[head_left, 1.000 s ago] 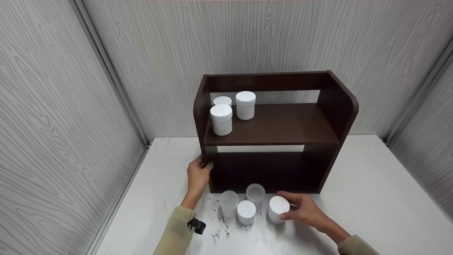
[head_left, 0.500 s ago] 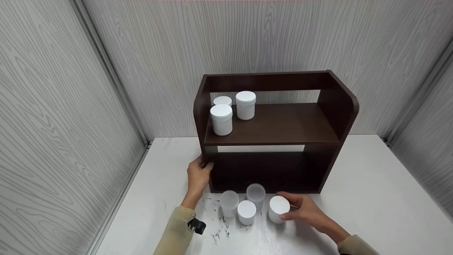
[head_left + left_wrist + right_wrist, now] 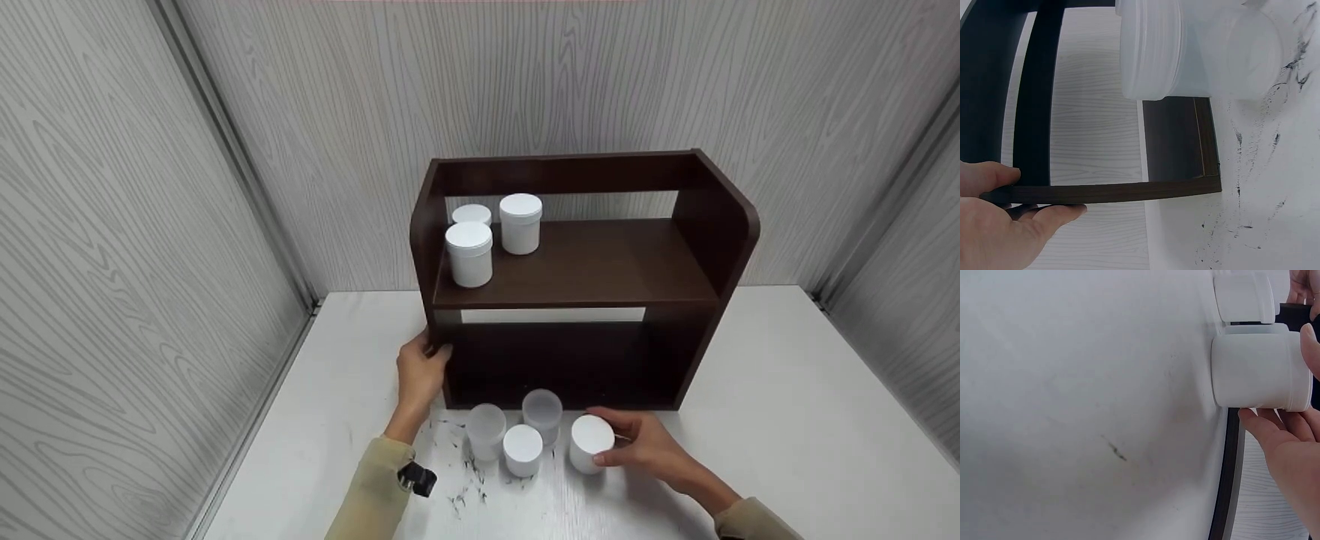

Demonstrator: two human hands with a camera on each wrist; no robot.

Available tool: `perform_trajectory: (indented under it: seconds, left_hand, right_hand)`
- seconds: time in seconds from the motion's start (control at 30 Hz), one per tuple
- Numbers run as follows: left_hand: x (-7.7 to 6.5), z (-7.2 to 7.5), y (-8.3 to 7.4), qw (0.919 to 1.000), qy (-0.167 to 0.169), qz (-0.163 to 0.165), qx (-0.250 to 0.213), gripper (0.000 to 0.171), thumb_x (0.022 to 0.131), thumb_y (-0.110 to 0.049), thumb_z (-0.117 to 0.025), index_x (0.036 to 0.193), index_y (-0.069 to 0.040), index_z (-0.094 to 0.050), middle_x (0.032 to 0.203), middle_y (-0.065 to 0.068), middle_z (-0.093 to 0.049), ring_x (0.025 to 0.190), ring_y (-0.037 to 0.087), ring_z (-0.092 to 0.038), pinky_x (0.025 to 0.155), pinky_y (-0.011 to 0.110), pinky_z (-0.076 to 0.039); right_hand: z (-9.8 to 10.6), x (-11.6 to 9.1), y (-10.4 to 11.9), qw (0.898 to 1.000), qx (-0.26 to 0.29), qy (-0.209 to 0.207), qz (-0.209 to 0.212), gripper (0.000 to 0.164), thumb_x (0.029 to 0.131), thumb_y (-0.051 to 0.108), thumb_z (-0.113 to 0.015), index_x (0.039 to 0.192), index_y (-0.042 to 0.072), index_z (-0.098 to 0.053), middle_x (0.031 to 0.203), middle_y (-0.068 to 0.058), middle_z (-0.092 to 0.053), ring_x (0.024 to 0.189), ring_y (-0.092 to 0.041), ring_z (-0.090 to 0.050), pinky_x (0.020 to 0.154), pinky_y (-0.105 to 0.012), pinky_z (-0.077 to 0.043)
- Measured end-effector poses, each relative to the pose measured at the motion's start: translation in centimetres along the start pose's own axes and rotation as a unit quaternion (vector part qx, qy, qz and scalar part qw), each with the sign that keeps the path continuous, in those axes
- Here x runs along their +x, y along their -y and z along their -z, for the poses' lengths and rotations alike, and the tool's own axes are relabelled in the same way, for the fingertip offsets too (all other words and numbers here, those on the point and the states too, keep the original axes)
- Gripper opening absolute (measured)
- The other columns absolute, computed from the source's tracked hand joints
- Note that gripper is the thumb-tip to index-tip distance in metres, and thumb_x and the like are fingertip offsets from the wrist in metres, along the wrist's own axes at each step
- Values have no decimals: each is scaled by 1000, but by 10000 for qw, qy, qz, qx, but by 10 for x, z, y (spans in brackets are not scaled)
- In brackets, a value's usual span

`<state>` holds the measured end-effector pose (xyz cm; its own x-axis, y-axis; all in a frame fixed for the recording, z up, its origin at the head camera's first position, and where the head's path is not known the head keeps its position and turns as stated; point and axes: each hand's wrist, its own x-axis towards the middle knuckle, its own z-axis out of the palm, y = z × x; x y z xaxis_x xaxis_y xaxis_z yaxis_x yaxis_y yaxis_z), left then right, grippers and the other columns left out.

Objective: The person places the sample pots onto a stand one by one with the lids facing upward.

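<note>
Only the head view shows three upper jars (image 3: 470,259) on the rack (image 3: 600,262), which the left hand (image 3: 421,373) pinches; the right hand (image 3: 646,448) grips a pot (image 3: 587,456), lid (image 3: 592,433) up, long axis vertical.

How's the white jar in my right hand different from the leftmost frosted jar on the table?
The white jar is opaque, while the leftmost frosted jar is translucent. Your right hand holds the white jar; neither hand touches the frosted jar. Both are round and upright.

No readable text.
Jars (image 3: 592,448), shelf unit (image 3: 592,270): no legible labels, brands, numbers. Dark marks (image 3: 1239,137) on desk (image 3: 780,420) don't resolve into characters.
</note>
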<state>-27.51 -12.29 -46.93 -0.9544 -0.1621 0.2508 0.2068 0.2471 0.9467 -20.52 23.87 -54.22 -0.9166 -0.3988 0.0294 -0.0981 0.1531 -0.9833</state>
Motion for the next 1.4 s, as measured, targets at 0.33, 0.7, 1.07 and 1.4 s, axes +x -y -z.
perform_trajectory:
  seconds: [0.33, 0.7, 1.07, 1.4]
  left_hand:
    - [0, -1, 0, 9999, -67, 81, 54, 47, 101, -3, -62, 144, 13, -54, 135, 29, -64, 125, 39, -63, 103, 47, -53]
    - [0, -1, 1, 9998, -144, 51, 162, 42, 100, -1, -63, 138, 13, -59, 131, 27, -67, 123, 39, -65, 103, 48, -53]
    - [0, 1, 0, 9998, -107, 73, 122, 44, 100, -2, -63, 141, 13, -57, 135, 30, -64, 125, 39, -63, 104, 50, -52]
    - [0, 0, 1, 9999, -93, -18, 49, 44, 100, -2, -63, 141, 14, -56, 134, 30, -64, 124, 39, -64, 102, 48, -54]
  right_hand:
    - [1, -2, 1, 9999, 102, 20, -32, 77, 81, 4, -89, 147, -11, -52, 142, -25, -62, 125, -24, -64, 100, -28, -53]
    - [2, -2, 16, 10000, -18, -8, 56, 76, 80, 4, -90, 146, -10, -55, 140, -23, -64, 128, -33, -62, 98, -30, -55]
    - [4, 0, 42, 9999, 154, 10, 38, 78, 79, 2, -90, 147, -11, -53, 141, -25, -62, 125, -33, -64, 93, -32, -58]
    - [9, 2, 66, 9999, 77, -103, -39, 78, 78, 5, -91, 146, -9, -56, 137, -21, -66, 119, -29, -68, 92, -34, -58]
